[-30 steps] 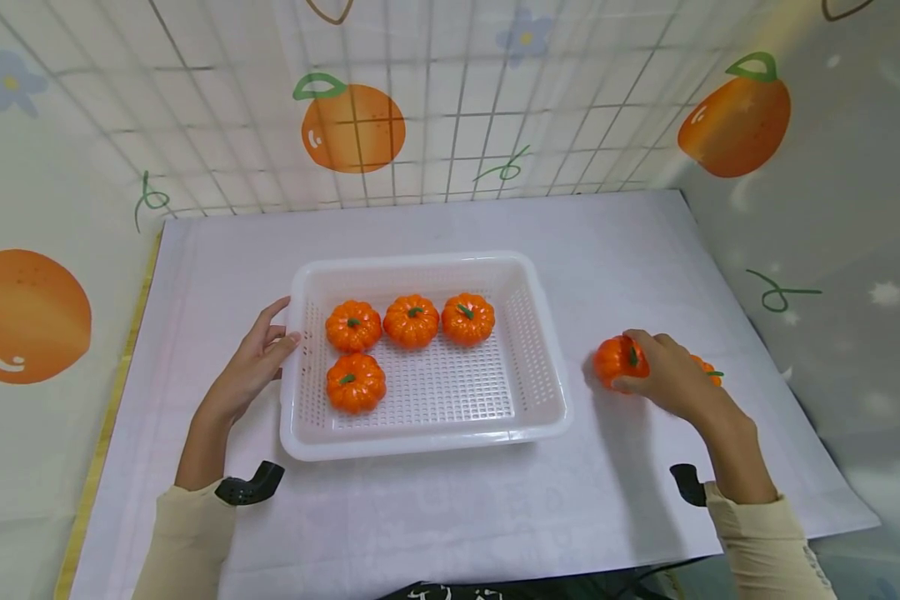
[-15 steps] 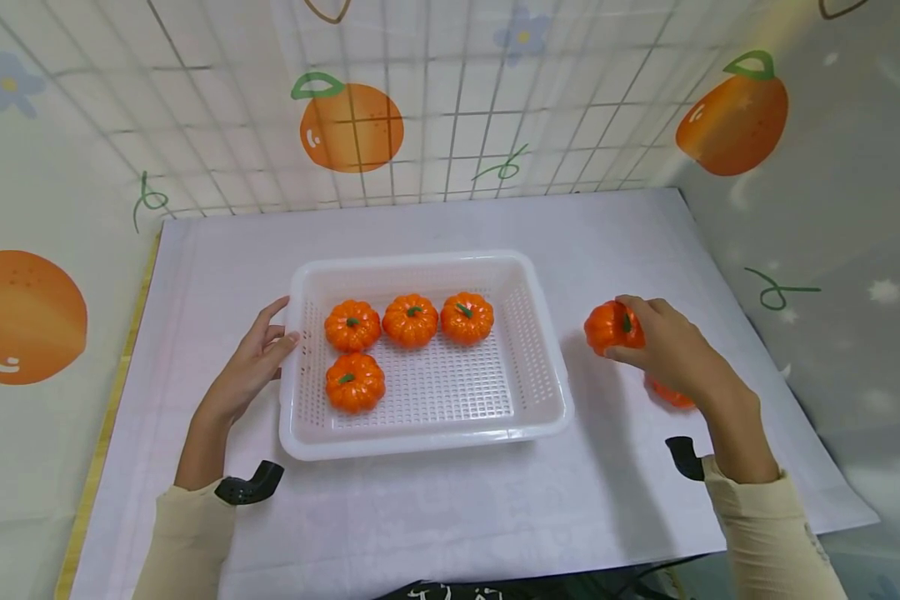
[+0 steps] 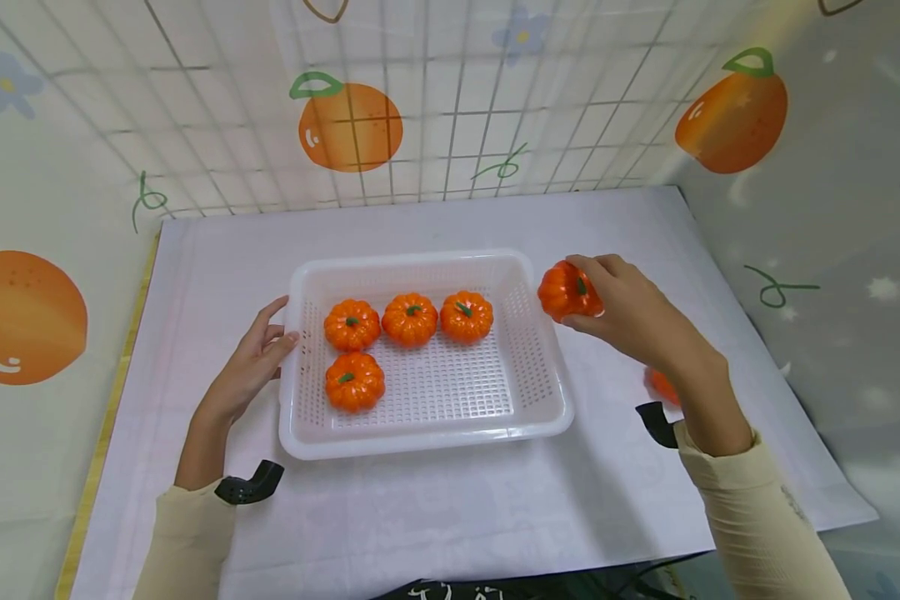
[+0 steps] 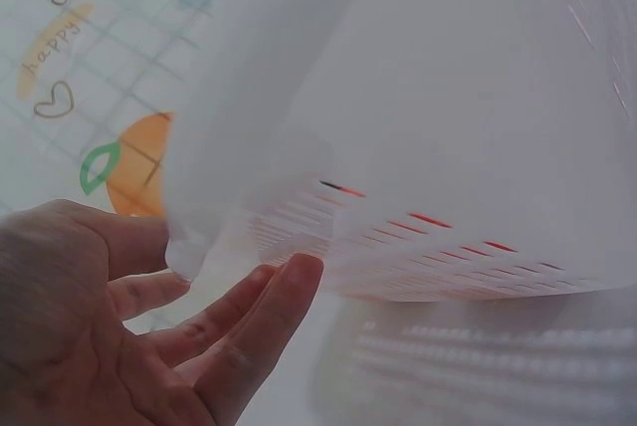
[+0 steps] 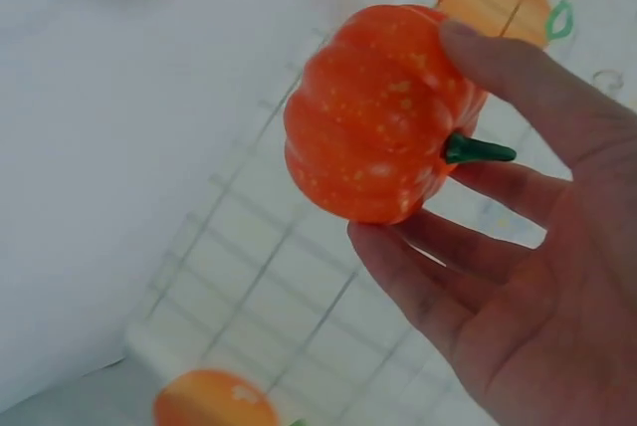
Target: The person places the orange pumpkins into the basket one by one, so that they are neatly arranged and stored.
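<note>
My right hand (image 3: 633, 308) grips a small orange pumpkin (image 3: 567, 291) between thumb and fingers, raised by the right rim of a white plastic basket (image 3: 420, 447). In the right wrist view the pumpkin (image 5: 373, 117) shows yellow specks and a green stem. My left hand (image 3: 249, 362) holds the basket's left rim. In the left wrist view, thumb and forefinger pinch that rim while other fingers lie near the perforated wall (image 4: 418, 127). Inside the basket sit several similar pumpkins, three in a back row and one pumpkin (image 3: 355, 382) in front at left.
Another orange pumpkin (image 3: 662, 387) lies on the table to the right, partly hidden behind my right wrist. A white cloth (image 3: 390, 525) covers the table. Printed curtains (image 3: 435, 100) stand behind it and at the sides. A dark cable (image 3: 660, 567) runs at the front edge.
My right hand has lifted the pumpkin off the table and carried it left and away from me to the basket's right rim. The left hand and basket have stayed in place.
</note>
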`<act>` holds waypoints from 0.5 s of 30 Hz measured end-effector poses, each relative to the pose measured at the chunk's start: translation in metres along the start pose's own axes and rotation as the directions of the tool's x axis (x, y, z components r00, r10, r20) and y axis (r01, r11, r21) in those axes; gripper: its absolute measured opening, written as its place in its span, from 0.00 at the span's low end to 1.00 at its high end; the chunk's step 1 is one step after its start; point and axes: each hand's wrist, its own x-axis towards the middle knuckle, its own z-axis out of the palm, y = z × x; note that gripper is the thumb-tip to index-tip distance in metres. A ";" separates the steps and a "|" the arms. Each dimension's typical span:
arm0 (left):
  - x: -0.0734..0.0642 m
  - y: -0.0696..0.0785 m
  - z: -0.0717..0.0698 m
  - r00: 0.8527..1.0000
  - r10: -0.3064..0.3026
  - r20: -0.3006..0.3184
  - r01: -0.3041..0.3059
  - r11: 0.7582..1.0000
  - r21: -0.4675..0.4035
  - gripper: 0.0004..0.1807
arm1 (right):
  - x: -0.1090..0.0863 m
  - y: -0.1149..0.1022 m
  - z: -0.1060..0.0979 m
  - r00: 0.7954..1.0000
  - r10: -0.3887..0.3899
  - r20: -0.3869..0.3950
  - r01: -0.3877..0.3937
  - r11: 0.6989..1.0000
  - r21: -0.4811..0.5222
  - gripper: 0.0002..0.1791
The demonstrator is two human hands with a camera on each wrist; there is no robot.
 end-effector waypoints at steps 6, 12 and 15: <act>0.000 0.000 0.000 1.000 -0.001 -0.001 0.001 1.000 0.001 0.35 | 0.014 -0.028 0.007 0.992 -0.123 0.034 0.124 0.992 -0.026 0.38; 0.000 0.000 0.000 1.000 -0.006 -0.005 0.006 1.000 0.005 0.35 | 0.027 -0.057 0.021 0.968 -0.226 0.104 0.233 0.971 -0.060 0.39; 0.001 -0.001 0.000 1.000 -0.006 -0.004 0.006 1.000 0.003 0.35 | 0.032 -0.071 0.029 0.949 -0.284 0.141 0.296 0.952 -0.075 0.38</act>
